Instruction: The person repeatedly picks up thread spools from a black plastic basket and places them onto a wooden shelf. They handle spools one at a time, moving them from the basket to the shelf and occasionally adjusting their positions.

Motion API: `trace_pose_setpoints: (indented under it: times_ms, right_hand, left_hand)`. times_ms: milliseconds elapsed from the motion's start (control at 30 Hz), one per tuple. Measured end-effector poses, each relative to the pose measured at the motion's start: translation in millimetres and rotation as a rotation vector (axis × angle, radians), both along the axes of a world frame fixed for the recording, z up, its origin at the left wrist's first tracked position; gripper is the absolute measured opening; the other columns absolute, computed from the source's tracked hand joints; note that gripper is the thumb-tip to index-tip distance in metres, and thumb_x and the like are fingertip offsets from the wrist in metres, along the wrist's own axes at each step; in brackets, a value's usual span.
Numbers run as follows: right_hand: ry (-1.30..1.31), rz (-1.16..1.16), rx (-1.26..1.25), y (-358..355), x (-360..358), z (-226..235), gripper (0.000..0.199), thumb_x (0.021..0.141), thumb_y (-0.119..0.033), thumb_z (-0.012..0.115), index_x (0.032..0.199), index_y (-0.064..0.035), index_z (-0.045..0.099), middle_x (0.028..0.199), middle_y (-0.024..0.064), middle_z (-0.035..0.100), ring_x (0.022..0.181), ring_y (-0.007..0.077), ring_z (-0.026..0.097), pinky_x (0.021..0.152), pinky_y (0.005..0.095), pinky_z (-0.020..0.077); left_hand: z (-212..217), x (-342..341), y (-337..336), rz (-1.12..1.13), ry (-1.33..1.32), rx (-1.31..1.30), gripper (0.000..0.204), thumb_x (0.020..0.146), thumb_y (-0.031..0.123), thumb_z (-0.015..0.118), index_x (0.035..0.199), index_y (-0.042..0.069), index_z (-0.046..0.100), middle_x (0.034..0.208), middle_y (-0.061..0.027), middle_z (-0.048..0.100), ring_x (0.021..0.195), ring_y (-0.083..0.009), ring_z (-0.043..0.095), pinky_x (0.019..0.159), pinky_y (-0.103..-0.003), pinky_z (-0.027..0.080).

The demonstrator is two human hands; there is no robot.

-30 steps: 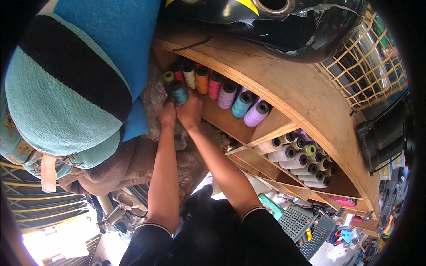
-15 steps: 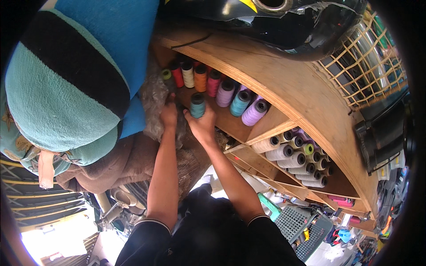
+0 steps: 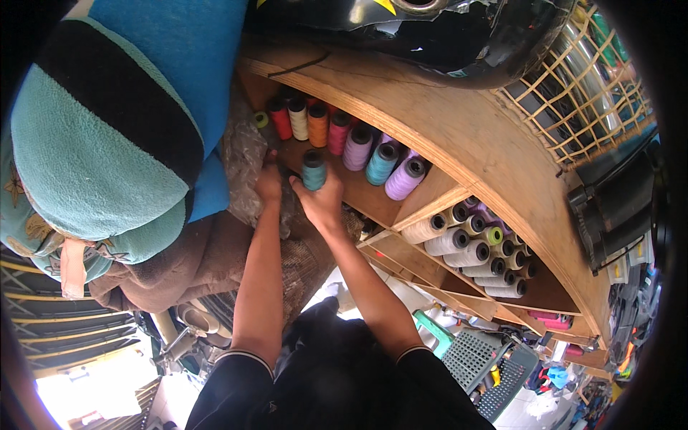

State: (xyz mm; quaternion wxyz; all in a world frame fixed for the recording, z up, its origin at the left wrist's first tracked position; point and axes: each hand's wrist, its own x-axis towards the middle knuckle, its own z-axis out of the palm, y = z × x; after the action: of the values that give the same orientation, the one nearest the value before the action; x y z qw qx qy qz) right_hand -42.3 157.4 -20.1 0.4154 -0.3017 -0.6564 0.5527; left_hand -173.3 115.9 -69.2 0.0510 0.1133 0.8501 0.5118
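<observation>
Teal spool [image 3: 314, 172] in one of the hands [image 3: 325, 203] (right).

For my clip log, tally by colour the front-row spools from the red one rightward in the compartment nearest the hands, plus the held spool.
Red spool: 1
Cream spool: 1
Orange spool: 1
Pink spool: 1
Purple spools: 2
Blue-green spools, one in right hand: 2
Total: 8

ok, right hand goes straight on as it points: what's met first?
Beyond the teal spool in the right hand, likely the cream spool or the red spool beside it; depth is unclear.
</observation>
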Motion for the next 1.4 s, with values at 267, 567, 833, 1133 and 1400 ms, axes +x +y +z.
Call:
trace_pose_setpoints:
  times_ms: [267, 567, 833, 1133, 1400]
  right_hand:
    - [0.075, -0.05, 0.086, 4, 6, -16, 0.049, 0.072, -0.004, 0.064, 0.117, 0.0021, 0.044, 0.097, 0.0156, 0.052, 0.091, 0.0283, 0.053, 0.087, 0.039, 0.0435]
    - [-0.043, -0.113, 0.272, 9, -6, -26, 0.053, 0.068, -0.004, 0.072, 0.115, 0.0034, 0.048, 0.1, 0.0185, 0.053, 0.099, 0.0354, 0.055, 0.089, 0.0459, 0.0432]
    - [-0.123, -0.097, 0.322, 17, -39, -10, 0.056, 0.071, -0.004, 0.071, 0.122, 0.0038, 0.049, 0.117, 0.0247, 0.053, 0.112, 0.0433, 0.05, 0.095, 0.048, 0.0428]
    - [-0.111, -0.183, 0.38, 15, -54, -12, 0.048, 0.076, -0.003, 0.07, 0.119, 0.003, 0.049, 0.115, 0.0234, 0.052, 0.11, 0.043, 0.051, 0.092, 0.0478, 0.0436]
    - [-0.118, -0.199, 0.383, 14, -50, -9, 0.041, 0.076, -0.002, 0.07, 0.112, 0.0037, 0.05, 0.11, 0.0226, 0.052, 0.105, 0.0418, 0.052, 0.087, 0.0472, 0.044]
  left_hand:
    - [36, 29, 1, 0.111, -0.061, 0.067, 0.045, 0.093, 0.041, 0.06, 0.113, 0.001, 0.066, 0.114, -0.0153, 0.067, 0.106, -0.032, 0.061, 0.091, -0.038, 0.043]
    - [24, 24, -5, 0.1, -0.084, 0.08, 0.052, 0.091, 0.046, 0.059, 0.123, 0.007, 0.064, 0.126, -0.0152, 0.063, 0.12, -0.0292, 0.057, 0.099, -0.036, 0.041]
    - [33, 19, -1, 0.059, -0.179, -0.066, 0.058, 0.091, 0.05, 0.056, 0.131, 0.008, 0.058, 0.13, -0.0147, 0.06, 0.124, -0.0298, 0.054, 0.102, -0.034, 0.039]
    - [27, 22, -1, -0.048, -0.072, 0.072, 0.052, 0.094, 0.044, 0.055, 0.127, 0.004, 0.059, 0.125, -0.0155, 0.063, 0.117, -0.0302, 0.058, 0.098, -0.035, 0.041]
    - [23, 20, 0, 0.019, -0.049, 0.058, 0.051, 0.088, 0.046, 0.064, 0.117, 0.004, 0.063, 0.116, -0.0162, 0.066, 0.108, -0.0291, 0.062, 0.093, -0.036, 0.044]
